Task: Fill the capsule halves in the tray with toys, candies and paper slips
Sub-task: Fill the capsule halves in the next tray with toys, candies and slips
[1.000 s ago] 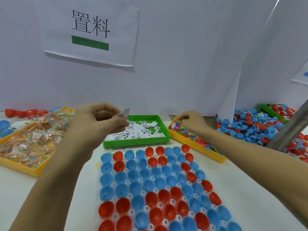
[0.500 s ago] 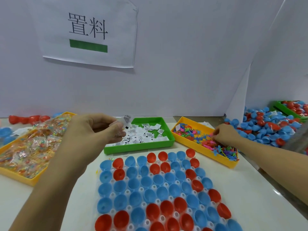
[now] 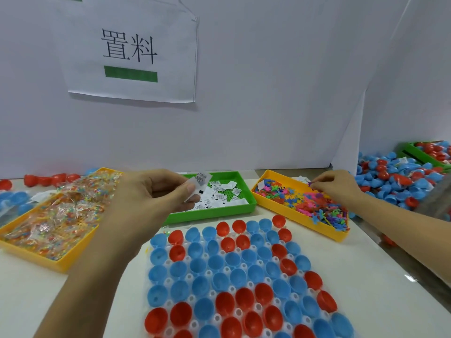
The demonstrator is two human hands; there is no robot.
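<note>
Blue and red capsule halves (image 3: 220,281) sit open side up in one clear tray (image 3: 210,273) on the white table (image 3: 380,276), too many and too cropped at the bottom edge to count exactly. Behind it stand three bins: one yellow bin of wrapped candies (image 3: 52,215) at the left, one green bin of paper slips (image 3: 223,195) in the middle, one yellow bin of small plastic toys (image 3: 302,203) at the right. The left hand (image 3: 156,193) is raised over the near left corner of the green bin, its thumb and fingers pinching a small paper slip (image 3: 200,178). The right hand (image 3: 338,182) reaches over the far end of the toy bin, fingers curled and pinching a small purple toy (image 3: 310,183). Loose capsule halves (image 3: 400,179) are heaped past the toy bin, with another green bin (image 3: 425,154) behind them and a few red halves (image 3: 51,178) along the wall at the left. Bare table lies between the tray and the candy bin, and a wider strip to the tray's right. Compared with half a second ago, the left hand holds the slip in much the same place, while the right hand has shifted toward the toy bin's far end.
</note>
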